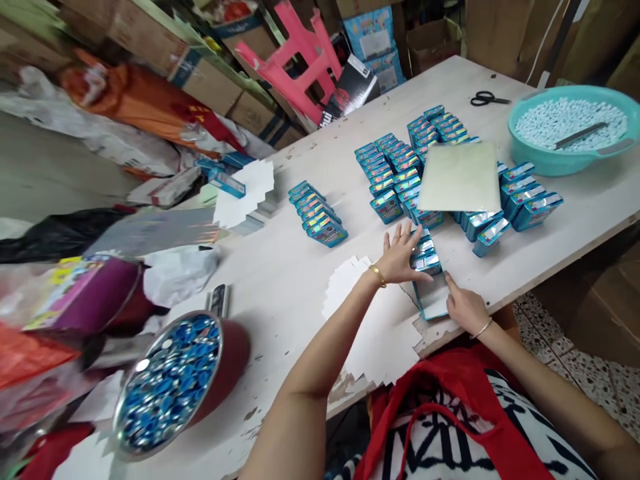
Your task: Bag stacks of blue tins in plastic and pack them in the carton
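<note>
— How are the fingers seen at the near edge of the desk (280, 280)?

— The left hand (400, 257) is laid flat, fingers (395, 235) spread wide, against a short row of small blue boxes (426, 257); nothing is gripped by it. The right hand (463, 305) is pressed on a flattened blue box (434, 301) lying just beside that row, fingers loosely curled; whether its edge is pinched cannot be told.

— And what is kept in the containers?

— A teal basin (560, 163) at the far right corner is filled with small white pellets, and a flat dark tool is laid across them. A red tin (230, 360) near the left edge is heaped with shiny blue discs. More blue boxes are lined up in rows (390, 170) across the middle of the desk, some covered by a pale sheet (460, 177). White card blanks (375, 327) are spread beneath the left forearm, and scissors (487, 100) are left by the far edge.
</note>
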{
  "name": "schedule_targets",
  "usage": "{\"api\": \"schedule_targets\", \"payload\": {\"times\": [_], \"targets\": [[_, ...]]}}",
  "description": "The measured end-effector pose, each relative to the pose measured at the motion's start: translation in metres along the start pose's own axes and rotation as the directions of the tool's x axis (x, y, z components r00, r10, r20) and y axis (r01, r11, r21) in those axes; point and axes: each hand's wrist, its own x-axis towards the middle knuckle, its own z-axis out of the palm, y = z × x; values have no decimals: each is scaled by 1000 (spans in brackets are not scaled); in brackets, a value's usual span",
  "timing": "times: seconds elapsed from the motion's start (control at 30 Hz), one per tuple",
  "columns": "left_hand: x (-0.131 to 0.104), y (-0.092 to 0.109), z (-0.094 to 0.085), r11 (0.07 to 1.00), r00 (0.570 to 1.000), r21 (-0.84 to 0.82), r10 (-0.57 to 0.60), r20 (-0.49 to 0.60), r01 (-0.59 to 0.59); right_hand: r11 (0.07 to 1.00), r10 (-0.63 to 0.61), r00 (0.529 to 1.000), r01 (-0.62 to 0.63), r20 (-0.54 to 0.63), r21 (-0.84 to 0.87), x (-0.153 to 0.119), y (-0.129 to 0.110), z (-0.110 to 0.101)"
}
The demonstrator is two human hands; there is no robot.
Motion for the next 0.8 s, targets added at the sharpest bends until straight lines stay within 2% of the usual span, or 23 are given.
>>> {"api": "schedule_targets", "payload": {"times": [0.07,0.13,0.17,0.27,0.37,0.43,0.5,0.67,0.73,0.8], "targets": [[18,-30,-15,1000,996,-13,0,-92,-1,1000,3,1000,-3,-24,-4,0,-1,3],[45,-63,-31,995,975,55,-67,-210,80,1000,18,999,-18,-49,-13,0,-2,6],[62,-78,-37,988,970,108,-84,-228,110,999,26,998,-27,-56,-17,0,-3,8],[111,-116,-47,967,990,242,-52,-128,82,999,28,997,-29,-70,-15,0,-4,10],[145,-138,-45,958,998,279,-64,-31,70,1000,24,997,-24,-71,10,-1,-5,10],[155,-144,-40,954,996,287,-92,-6,90,999,29,997,-27,-71,19,-1,-5,11],[154,-145,-34,949,995,300,-100,-16,101,999,31,997,-29,-71,22,-1,-5,11],[137,-134,-25,944,983,300,-94,-157,138,999,33,998,-32,-52,28,-1,-6,10],[136,-131,-27,944,971,269,-142,-192,191,999,38,998,-37,-41,24,-1,-6,8],[139,-129,-32,934,956,232,-234,-179,272,999,37,999,-36,-31,23,-1,-7,6]]}}
